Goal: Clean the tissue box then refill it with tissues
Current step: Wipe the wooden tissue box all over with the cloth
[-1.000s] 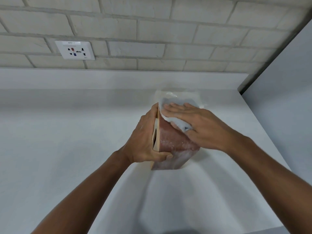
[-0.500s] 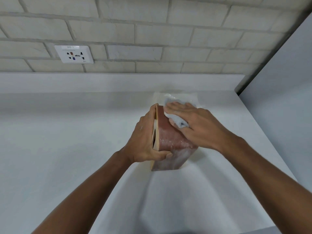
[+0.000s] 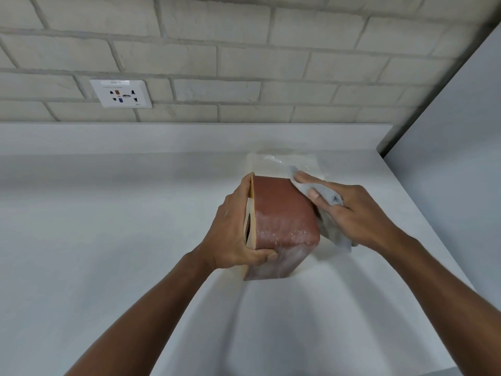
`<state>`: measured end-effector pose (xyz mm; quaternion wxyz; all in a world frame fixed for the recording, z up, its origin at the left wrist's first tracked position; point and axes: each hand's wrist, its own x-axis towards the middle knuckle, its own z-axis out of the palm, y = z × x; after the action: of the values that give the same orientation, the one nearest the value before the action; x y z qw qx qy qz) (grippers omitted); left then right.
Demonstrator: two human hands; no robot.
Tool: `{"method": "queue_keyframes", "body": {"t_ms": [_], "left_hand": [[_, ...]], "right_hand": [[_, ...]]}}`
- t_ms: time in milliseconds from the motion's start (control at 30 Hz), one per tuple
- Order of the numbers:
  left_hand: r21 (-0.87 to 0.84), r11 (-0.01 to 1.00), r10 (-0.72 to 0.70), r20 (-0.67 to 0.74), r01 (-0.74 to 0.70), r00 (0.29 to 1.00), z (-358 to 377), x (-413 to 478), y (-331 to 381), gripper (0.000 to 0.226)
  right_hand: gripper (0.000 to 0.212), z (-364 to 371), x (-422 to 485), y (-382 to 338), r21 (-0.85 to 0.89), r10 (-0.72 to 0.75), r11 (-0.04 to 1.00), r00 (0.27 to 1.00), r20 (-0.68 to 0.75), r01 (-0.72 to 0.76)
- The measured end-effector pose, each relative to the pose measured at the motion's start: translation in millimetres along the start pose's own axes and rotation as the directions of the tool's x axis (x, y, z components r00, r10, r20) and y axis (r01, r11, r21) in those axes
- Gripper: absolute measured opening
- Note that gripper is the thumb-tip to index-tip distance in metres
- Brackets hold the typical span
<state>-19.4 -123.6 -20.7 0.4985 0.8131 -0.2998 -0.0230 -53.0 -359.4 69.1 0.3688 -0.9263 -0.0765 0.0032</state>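
Note:
A reddish-brown tissue box (image 3: 282, 213) stands tipped on its side on the white counter, its tan face with the slot turned left. My left hand (image 3: 233, 234) grips that left face, thumb hooked over the near edge. My right hand (image 3: 352, 210) presses a grey cloth (image 3: 332, 229) against the box's right side. Whitish streaks mark the lower part of the upturned brown face. Behind the box lies a clear plastic pack of tissues (image 3: 282, 164), partly hidden by the box and my right hand.
The white counter (image 3: 108, 240) ends at a raised back ledge below a brick wall with a white socket plate (image 3: 120, 94). A pale wall panel (image 3: 455, 158) bounds the counter on the right. The counter's front edge shows at the lower right.
My right hand slid the cloth off the upturned brown face and down onto the box's right side. The left hand kept its grip and the box stayed put.

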Motion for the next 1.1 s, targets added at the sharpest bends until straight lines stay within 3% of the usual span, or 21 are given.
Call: {"method": "queue_keyframes", "body": {"t_ms": [233, 367, 433, 567, 667, 800, 867, 933, 1033, 1100], "left_hand": [[0.018, 1.0, 0.022, 0.016, -0.022, 1.0, -2, 0, 1, 0.119], [0.012, 1.0, 0.021, 0.033, -0.021, 0.999, 0, 3, -4, 0.129], [0.033, 0.999, 0.008, 0.036, -0.009, 0.999, -1, 4, -5, 0.128], [0.032, 0.999, 0.018, 0.025, -0.019, 1.0, -4, 7, 1, 0.118], [-0.001, 1.0, 0.012, 0.024, -0.012, 1.0, -4, 8, 2, 0.107], [0.036, 0.995, -0.09, 0.056, 0.088, 0.994, -3, 6, -9, 0.14], [0.052, 0.993, -0.11, 0.063, 0.107, 0.992, -2, 5, -12, 0.143], [0.06, 0.994, -0.089, 0.048, 0.086, 0.995, -4, 4, -7, 0.136], [0.03, 0.999, -0.04, 0.031, 0.039, 0.999, -6, 4, 2, 0.111], [0.033, 0.998, -0.048, 0.045, 0.047, 0.998, -5, 6, -1, 0.118]], "right_hand": [[0.04, 11, -24, -1, 0.001, -0.076, 0.997, 0.997, -0.013, 0.076], [0.037, 2, -28, 4, 0.012, -0.025, 1.0, 0.999, -0.028, 0.025], [0.038, 9, -10, -2, -0.067, -0.049, 0.997, 0.998, -0.032, 0.047], [0.048, 32, 9, -31, -0.3, -0.191, 0.928, 0.974, 0.122, 0.22], [0.066, 32, -5, -37, -0.271, -0.296, 0.894, 0.925, 0.24, 0.357], [0.047, 2, -4, -14, -0.317, -0.222, 0.912, 0.962, 0.156, 0.262], [0.044, 0, 6, -20, -0.379, -0.17, 0.904, 0.98, 0.105, 0.197], [0.048, 15, 14, -37, -0.435, -0.171, 0.875, 0.976, 0.137, 0.214], [0.065, 36, 4, -48, -0.365, -0.275, 0.858, 0.923, 0.268, 0.361], [0.074, 26, -6, -32, -0.348, -0.29, 0.856, 0.912, 0.289, 0.383]]}}
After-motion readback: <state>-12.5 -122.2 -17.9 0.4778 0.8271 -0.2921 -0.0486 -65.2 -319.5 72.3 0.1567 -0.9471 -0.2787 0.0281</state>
